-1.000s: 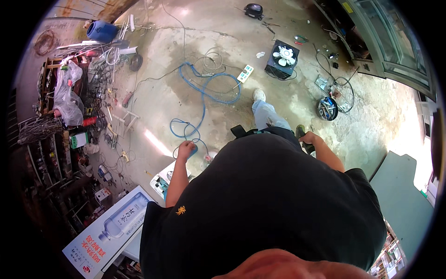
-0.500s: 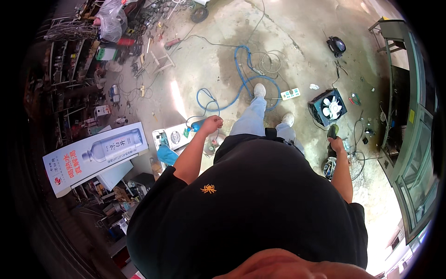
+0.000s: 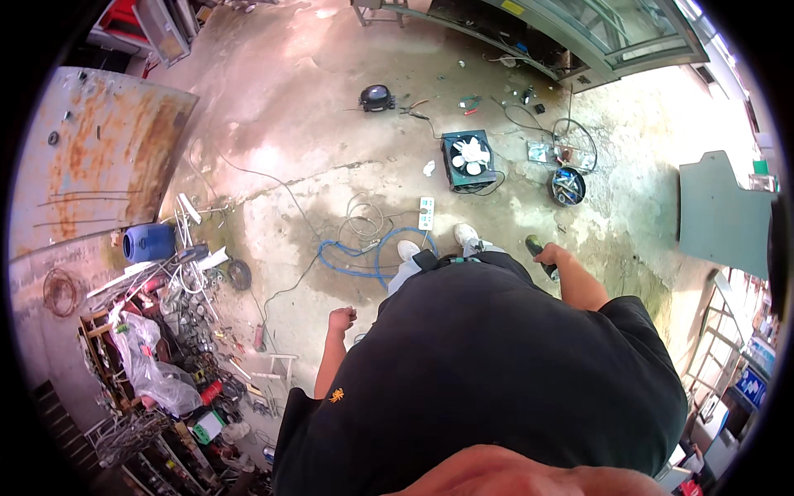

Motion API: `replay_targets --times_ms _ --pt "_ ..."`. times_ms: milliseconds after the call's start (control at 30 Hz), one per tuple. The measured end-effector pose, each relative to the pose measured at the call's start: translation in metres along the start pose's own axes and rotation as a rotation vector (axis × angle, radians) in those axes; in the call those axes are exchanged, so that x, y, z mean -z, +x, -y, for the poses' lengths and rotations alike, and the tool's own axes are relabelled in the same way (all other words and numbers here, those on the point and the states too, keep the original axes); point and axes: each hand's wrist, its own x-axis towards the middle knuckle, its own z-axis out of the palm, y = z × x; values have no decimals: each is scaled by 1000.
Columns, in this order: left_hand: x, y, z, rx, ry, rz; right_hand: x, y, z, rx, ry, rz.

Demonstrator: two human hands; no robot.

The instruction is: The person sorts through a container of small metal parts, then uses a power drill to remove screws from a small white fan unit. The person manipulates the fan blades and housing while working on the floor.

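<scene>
My right hand (image 3: 556,255) is wrapped round a green and dark hand-held tool (image 3: 535,245), elongated like a power tool; its exact kind is hard to make out. A grey-black end of it shows below my fingers. On the other side, my left hand (image 3: 342,319) hangs beside my body with curled fingers and nothing visible in them. Ahead of my shoes stands a dark box-shaped unit with a white-bladed fan (image 3: 470,155). Close to it lies a white power strip (image 3: 426,213). A round container of tools or parts (image 3: 566,188) sits beyond my right hand.
Blue hose (image 3: 339,268) loops on the floor by my feet. A black compressor (image 3: 376,97) and pliers (image 3: 416,109) lie farther off. At left are a rusty metal sheet (image 3: 116,157), a blue drum (image 3: 149,243) and a scrap heap. A glass-fronted cabinet (image 3: 608,41) stands far right.
My view and body have turned to the right, so the fan unit now lies ahead and the printed panel at left is gone from view. The tool stays in my right hand.
</scene>
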Motion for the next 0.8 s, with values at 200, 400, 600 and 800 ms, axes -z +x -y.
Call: replay_targets --times_ms 200,400,600,800 --pt "78 85 -119 -107 178 10 -76 -84 0 -222 463 -25" --pt "49 117 -263 -298 213 12 -171 -142 14 -260 723 15" --pt "-46 55 -303 -495 463 246 -238 -136 17 -386 634 231" --pt "-44 19 -230 -339 482 213 -200 -96 -11 -310 541 369"
